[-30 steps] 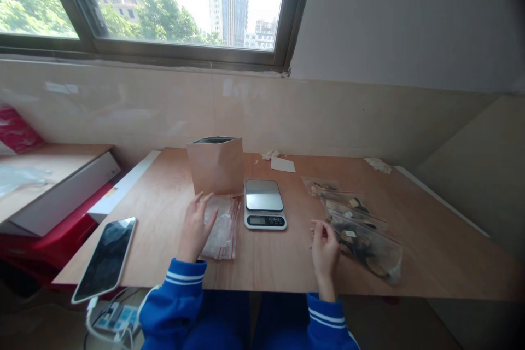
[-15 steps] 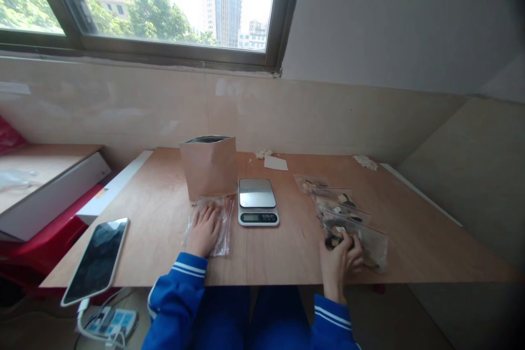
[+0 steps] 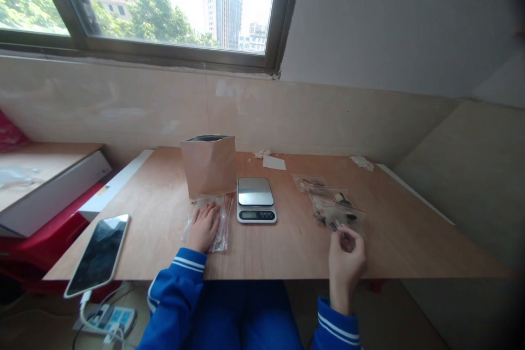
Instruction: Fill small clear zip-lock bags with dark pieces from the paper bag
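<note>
My left hand (image 3: 203, 228) lies flat, fingers spread, on a stack of clear zip bags (image 3: 222, 232) with red seal strips. Just behind them stands an open-topped brown kraft pouch (image 3: 210, 167). A white kitchen scale (image 3: 256, 200) with a bare steel plate sits to the right of the pouch. My right hand (image 3: 348, 257) is at the near edge of the closest filled zip bag (image 3: 350, 217), thumb and forefinger pinched together. What they hold, if anything, I cannot make out. Further filled zip bags (image 3: 310, 184) with dark and pale pieces overlap behind it.
A phone (image 3: 98, 256) with a charging cable lies at the table's left front corner, above a power strip (image 3: 112, 320). White paper (image 3: 274, 163) and crumpled scraps (image 3: 361, 163) lie along the back of the wooden table (image 3: 283, 251). A window is above.
The bag that was under my right hand no longer shows in its place at the front of the row. That hand has turned and its fingers now pinch. My left hand stays put.
</note>
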`<state>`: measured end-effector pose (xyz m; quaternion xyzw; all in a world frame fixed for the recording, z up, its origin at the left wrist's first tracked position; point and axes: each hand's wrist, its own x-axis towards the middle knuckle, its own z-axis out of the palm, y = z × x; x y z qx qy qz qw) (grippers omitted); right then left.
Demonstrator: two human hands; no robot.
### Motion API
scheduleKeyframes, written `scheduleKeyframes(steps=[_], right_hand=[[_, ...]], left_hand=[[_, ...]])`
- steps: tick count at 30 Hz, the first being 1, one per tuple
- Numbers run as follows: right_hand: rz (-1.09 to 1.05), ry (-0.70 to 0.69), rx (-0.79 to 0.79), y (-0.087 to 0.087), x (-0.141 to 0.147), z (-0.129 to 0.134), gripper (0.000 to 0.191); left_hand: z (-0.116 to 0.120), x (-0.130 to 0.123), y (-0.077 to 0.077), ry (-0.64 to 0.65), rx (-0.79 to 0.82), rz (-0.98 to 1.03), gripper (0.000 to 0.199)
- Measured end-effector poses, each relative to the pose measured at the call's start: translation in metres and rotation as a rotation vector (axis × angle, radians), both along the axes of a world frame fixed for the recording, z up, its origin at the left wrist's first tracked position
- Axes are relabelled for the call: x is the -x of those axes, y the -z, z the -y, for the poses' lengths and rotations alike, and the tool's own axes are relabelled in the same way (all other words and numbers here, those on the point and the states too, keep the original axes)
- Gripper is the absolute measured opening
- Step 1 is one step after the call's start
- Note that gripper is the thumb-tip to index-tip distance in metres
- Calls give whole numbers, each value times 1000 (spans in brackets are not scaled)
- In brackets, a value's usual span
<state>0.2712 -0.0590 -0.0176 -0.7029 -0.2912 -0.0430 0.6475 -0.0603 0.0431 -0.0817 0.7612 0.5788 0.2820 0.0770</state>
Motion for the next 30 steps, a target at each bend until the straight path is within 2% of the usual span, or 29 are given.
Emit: scheduleKeyframes(steps=[3,5,10,13,15,22,30], right_hand=[[-189,-273,-103,-30,40,-2,24],[-282,-460,-97,-41,66,-4,27],[-500,-916,45,-50,104,-5,30],[-517,-1001,77,-53,109,-4,29],[-511,-994,82,-54,109,-5,29],[-513,-1045,111,-52,108,-12,32],[-380,-1083,137,-52,113,-21,26]], left_hand=[[2,-4,-10,-26,-106,186,36],[8,-11,-29,-14,-187,334,40],[32,-32,-98,315,-143,418,43],[42,-40,-123,489,6,328,35],[45,-44,-125,511,78,322,31],[53,-50,-102,352,82,361,30],[63,-47,-102,353,189,429,29]])
